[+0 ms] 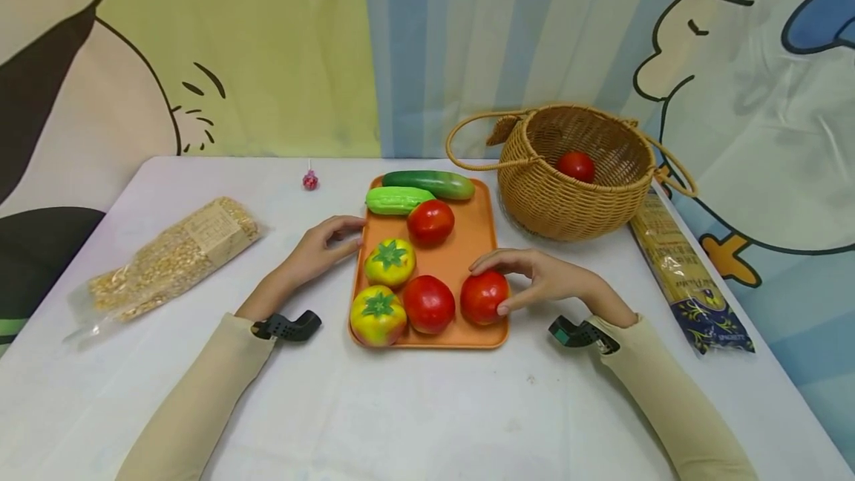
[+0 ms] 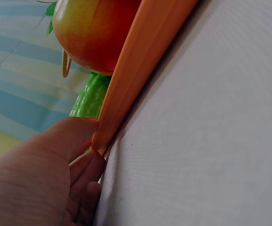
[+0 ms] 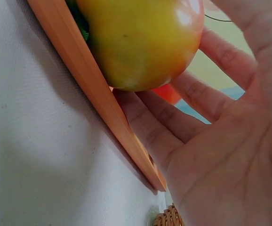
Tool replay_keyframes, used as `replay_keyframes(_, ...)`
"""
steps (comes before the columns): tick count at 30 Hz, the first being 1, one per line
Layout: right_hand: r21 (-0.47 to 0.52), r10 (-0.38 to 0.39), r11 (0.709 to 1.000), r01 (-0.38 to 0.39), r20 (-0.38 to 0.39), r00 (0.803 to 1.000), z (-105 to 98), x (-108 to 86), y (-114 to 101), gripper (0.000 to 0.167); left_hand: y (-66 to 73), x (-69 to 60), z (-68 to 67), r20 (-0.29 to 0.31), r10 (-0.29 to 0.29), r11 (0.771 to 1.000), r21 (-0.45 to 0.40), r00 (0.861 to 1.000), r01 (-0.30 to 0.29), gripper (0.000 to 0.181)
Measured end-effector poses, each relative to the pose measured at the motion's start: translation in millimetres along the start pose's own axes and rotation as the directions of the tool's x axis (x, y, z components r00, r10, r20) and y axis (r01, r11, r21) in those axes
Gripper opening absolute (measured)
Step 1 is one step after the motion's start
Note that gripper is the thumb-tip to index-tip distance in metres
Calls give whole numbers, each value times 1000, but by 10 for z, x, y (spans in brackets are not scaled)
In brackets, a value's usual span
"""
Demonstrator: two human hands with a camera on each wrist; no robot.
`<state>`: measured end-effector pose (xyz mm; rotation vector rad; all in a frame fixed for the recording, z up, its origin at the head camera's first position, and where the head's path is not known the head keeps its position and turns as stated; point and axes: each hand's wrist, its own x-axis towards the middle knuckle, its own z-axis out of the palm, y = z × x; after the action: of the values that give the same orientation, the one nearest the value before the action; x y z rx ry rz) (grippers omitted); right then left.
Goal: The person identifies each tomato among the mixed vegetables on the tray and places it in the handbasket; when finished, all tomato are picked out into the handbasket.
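My right hand curls its fingers and thumb round a red tomato at the near right corner of the orange tray. In the right wrist view that tomato shows a yellow-green side, and the fingers reach round and under it. My left hand is at the tray's left edge; in the left wrist view its thumb and fingers pinch the rim. Also on the tray are two red tomatoes, two yellow-green ones with leafy tops, a bumpy light-green cucumber and a darker smooth one.
Behind the tray's right side stands a wicker basket with a red tomato inside and its handles spread. A spaghetti packet lies right of it. At the left are a bag of corn kernels and a small wrapped lollipop.
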<state>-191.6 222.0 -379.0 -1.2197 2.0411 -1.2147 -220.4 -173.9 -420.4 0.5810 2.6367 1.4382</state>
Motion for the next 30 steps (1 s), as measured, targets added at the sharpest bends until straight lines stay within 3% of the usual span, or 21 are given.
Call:
replay_keyframes(11,44,-59,997,60,-7,998,-37,-15,8,55,-76,14,-25,6,2,1000,4,1000,-2,42)
replay_keyframes(19,40,-8,999,10,-38,999,-73,-44,-60,56,-81,10,-20,7,6,1000,14,1000,-6,43)
replay_keyframes(30,-19,-79,997,77,-145,986,-176,-112,-152,57,-67,9,-37,10,4,1000,8,1000,-4,43)
